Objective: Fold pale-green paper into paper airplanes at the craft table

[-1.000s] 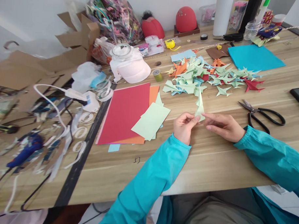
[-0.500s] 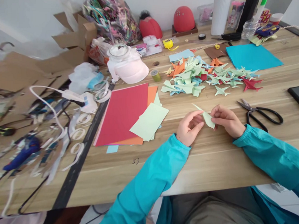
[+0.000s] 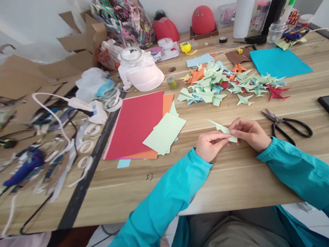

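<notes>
At left hand — folded green paper

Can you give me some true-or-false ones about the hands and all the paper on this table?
1. The left hand and right hand both pinch one pale green folded paper. True.
2. The black scissors lie on the table, right of the hands. True.
3. The right hand grips the scissors. False: nothing touches them.
4. The red sheet covers the pile of folded shapes. False: it lies flat, left of the hands, apart from the pile.
</notes>
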The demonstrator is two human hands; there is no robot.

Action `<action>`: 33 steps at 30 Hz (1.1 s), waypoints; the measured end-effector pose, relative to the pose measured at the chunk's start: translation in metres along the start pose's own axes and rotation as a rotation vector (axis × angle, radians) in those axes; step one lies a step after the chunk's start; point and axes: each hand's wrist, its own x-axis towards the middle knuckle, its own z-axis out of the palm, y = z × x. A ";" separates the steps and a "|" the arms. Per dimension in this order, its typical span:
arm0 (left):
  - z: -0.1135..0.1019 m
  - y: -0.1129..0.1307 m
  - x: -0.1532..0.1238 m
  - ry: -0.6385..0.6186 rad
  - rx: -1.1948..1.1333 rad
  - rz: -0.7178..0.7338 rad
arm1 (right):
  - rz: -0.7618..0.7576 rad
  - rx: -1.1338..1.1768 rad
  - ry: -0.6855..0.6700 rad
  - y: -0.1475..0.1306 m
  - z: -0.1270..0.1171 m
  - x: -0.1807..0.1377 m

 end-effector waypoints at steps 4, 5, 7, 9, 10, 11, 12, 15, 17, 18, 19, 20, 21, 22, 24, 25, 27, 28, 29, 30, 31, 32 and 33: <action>-0.001 -0.005 0.002 0.119 0.074 0.081 | -0.065 -0.017 -0.018 0.002 0.000 0.000; -0.002 -0.005 0.003 0.139 0.091 0.097 | -0.078 -0.033 -0.025 0.003 0.000 0.000; -0.002 -0.007 0.003 0.169 0.127 0.124 | -0.103 -0.069 -0.027 0.005 0.001 0.000; -0.001 -0.007 0.003 0.190 0.159 0.135 | -0.117 -0.103 -0.019 0.006 0.002 0.000; 0.000 -0.007 0.003 0.196 0.166 0.132 | -0.121 -0.118 -0.016 0.006 0.002 0.000; 0.000 -0.006 0.002 0.197 0.165 0.123 | -0.126 -0.132 -0.010 0.006 0.002 -0.001; 0.000 -0.006 0.002 0.194 0.157 0.109 | -0.131 -0.146 -0.003 0.005 0.003 -0.001; 0.001 -0.003 0.002 0.180 0.117 0.067 | -0.136 -0.188 0.015 0.004 0.002 -0.001; 0.002 -0.001 0.002 0.181 0.110 0.062 | -0.127 -0.202 0.022 0.003 0.001 -0.001; 0.002 -0.001 0.002 0.187 0.112 0.065 | -0.118 -0.204 0.024 0.003 0.001 0.000; 0.003 0.000 0.002 0.194 0.113 0.069 | -0.108 -0.202 0.026 0.003 0.001 -0.001; 0.003 0.000 0.002 0.201 0.115 0.071 | -0.097 -0.196 0.029 0.003 0.000 -0.001; 0.004 0.000 0.001 0.209 0.114 0.070 | -0.084 -0.188 0.032 0.003 0.000 -0.001; 0.004 0.000 0.001 0.216 0.113 0.067 | -0.069 -0.179 0.035 0.003 0.000 -0.001; 0.006 0.000 0.001 0.232 0.105 0.059 | -0.039 -0.165 0.046 0.002 0.000 -0.001; 0.006 0.000 0.000 0.241 0.101 0.050 | -0.024 -0.163 0.052 0.002 0.000 -0.001; 0.007 -0.001 0.000 0.260 0.090 0.019 | -0.001 -0.165 0.063 0.001 0.000 -0.001; 0.008 -0.001 0.000 0.270 0.082 -0.001 | 0.007 -0.167 0.065 0.000 0.001 -0.001; 0.008 -0.001 0.000 0.277 0.071 -0.022 | 0.013 -0.170 0.066 0.000 0.001 -0.001; 0.008 -0.001 0.000 0.281 0.058 -0.042 | 0.018 -0.171 0.065 0.000 0.001 -0.001; 0.008 -0.001 0.000 0.282 0.045 -0.060 | 0.023 -0.172 0.063 0.000 0.001 -0.001; 0.008 -0.002 0.000 0.281 0.031 -0.073 | 0.029 -0.170 0.059 0.000 0.001 -0.001; 0.008 -0.002 0.000 0.280 0.019 -0.082 | 0.035 -0.168 0.053 0.000 0.001 -0.001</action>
